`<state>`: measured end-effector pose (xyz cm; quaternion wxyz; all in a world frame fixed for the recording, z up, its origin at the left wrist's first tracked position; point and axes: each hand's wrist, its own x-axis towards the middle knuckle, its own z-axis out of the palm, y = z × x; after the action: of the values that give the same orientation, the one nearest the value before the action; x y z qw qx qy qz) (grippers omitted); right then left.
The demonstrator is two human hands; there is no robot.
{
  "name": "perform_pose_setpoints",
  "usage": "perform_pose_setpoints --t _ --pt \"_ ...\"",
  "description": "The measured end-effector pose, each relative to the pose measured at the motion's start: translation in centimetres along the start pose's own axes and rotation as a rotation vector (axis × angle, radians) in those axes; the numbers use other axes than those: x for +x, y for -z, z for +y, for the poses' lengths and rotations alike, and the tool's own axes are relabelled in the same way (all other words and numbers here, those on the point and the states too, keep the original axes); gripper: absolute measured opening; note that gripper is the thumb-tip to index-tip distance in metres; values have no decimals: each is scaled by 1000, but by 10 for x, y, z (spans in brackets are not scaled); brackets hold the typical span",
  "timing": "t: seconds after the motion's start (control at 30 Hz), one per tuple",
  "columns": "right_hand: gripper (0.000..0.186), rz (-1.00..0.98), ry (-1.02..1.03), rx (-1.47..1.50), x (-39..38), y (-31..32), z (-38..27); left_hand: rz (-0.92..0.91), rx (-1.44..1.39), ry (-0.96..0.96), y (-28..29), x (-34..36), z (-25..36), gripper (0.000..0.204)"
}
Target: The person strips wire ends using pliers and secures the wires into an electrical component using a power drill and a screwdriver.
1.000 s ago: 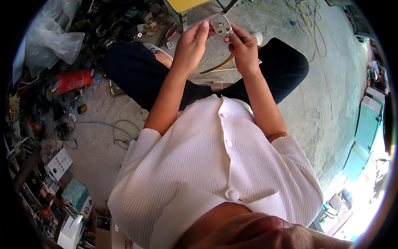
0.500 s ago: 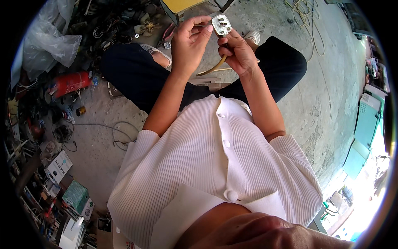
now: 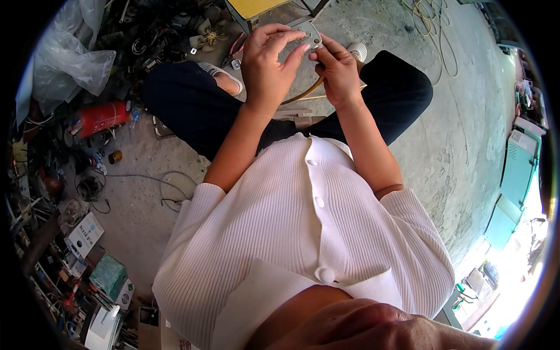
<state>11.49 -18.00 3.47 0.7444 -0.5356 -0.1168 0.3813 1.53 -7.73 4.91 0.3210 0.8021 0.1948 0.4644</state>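
Near the top centre, my left hand [image 3: 268, 73] has bent fingertips and thumb on a pale square plug [image 3: 309, 30], reaching over part of its face. My right hand [image 3: 341, 79] grips the plug from the right and below, at the end of a brown cable [image 3: 303, 94] that curves down to the left under the hands. The plug's far corner shows between my fingers; the rest is partly hidden.
A yellow-topped stand [image 3: 254, 7] is just beyond my hands; pliers [image 3: 236, 45] lie near my left sandal. Piled parts, plastic sheeting [image 3: 70, 64] and a red cylinder [image 3: 99, 119] crowd the left. Coiled cable [image 3: 434, 29] lies at upper right, teal cabinets [image 3: 513, 175] at far right.
My left fingers have moved right and over the plug's face, which was more exposed half a second ago. Compared with a second ago, both hands sit slightly higher.
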Motion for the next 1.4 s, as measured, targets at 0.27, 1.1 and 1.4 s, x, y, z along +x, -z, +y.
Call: perform_pose_setpoints --t 0.27,1.1,1.4 --pt "25 68 486 -398 -6 -9 3 6 -136 223 1 -4 -1 16" --pt "51 47 634 -739 -21 -38 -8 -282 -1899 987 -8 -23 -43 31" --pt "46 78 618 -773 -20 -34 -13 -251 -1679 1027 -6 -24 -36 36"
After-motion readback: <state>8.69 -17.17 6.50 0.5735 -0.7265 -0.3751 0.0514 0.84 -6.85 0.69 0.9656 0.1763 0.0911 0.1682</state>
